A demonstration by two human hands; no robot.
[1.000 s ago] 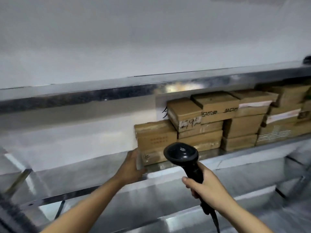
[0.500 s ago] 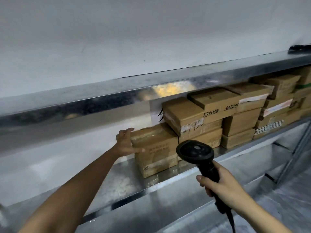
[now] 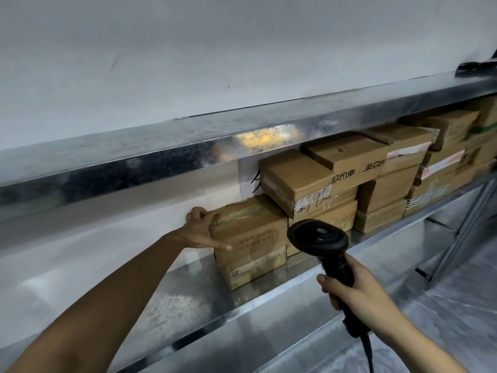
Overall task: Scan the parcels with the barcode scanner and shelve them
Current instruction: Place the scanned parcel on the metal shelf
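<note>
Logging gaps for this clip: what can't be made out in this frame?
- Head view: barcode scanner window faces away; beam unseen.
- Left hand covers the leftmost parcel's left end; its print is blurred.
- Dark object on the top shelf is cut by the right edge.
- Right hand hides the trigger.

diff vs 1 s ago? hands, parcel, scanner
The left hand moved from the leftmost parcel's lower front edge up to its left end, fingers over the top corner. Unchanged: the right hand grips the barcode scanner; the parcel sits on the shelf.
</note>
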